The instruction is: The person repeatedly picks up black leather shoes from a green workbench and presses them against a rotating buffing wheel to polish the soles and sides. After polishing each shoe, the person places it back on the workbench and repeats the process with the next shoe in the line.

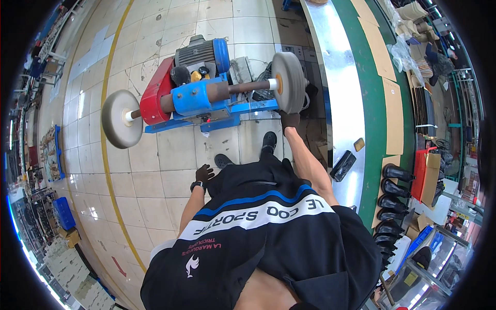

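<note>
In front of me stands a two-wheeled buffing machine with a blue shaft housing (pixel 191 98), a red belt guard (pixel 156 98) and a grey motor (pixel 196 54). My right hand (pixel 290 120), in a dark glove, is at the lower edge of the right buffing wheel (pixel 293 82). Its fingers are hidden there, so whether they hold anything cannot be seen. The left buffing wheel (pixel 116 121) is away from both hands. Beside my left thigh hangs my left hand (pixel 204 173), also dark-gloved, with fingers apart and nothing visible in them.
Along my right runs a metal-topped bench (pixel 343 77) bearing a black block (pixel 343 166) and a small tan block (pixel 359 144). Beyond it are cardboard sheets (pixel 394 119), several black shoes (pixel 393 187) and a red crate (pixel 421 175). A yellow line (pixel 107 170) crosses the tiled floor leftward.
</note>
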Tool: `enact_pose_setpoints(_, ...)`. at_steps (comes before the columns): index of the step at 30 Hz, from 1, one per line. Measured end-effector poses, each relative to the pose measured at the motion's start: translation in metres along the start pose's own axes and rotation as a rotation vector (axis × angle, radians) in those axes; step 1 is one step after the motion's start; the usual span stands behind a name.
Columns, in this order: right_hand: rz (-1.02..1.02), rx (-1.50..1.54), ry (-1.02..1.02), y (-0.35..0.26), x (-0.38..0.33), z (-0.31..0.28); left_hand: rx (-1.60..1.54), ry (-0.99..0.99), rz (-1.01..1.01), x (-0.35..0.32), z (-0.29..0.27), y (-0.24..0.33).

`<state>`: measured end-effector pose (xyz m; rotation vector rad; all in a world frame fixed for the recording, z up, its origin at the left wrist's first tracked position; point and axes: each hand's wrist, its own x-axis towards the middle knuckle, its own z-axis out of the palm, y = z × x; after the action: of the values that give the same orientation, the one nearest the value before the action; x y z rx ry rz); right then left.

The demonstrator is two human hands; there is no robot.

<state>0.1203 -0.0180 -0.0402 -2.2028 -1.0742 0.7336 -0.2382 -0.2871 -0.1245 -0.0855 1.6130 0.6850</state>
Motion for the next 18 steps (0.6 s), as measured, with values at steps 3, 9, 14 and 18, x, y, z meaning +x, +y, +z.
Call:
enact_pose_setpoints(3, -0.001, 0.052, 0.018, -0.003, -0.004, -0.004, 0.054, -0.009, 0.016, -0.004, 0.002, 0.003)
enact_pose_setpoints(9, -0.049, 0.174, 0.072, -0.005, -0.006, -0.003, 0.052, -0.028, 0.007, 0.0, 0.002, 0.008)
enact_pose_setpoints(14, -0.066, 0.149, 0.091, -0.009, -0.007, 0.0, 0.004, -0.017, 0.006, 0.004, -0.002, 0.007)
enact_pose_setpoints(18, -0.127, 0.224, 0.17, -0.011, -0.01, -0.003, 0.046, -0.017, -0.02, 0.0, 0.005, 0.011)
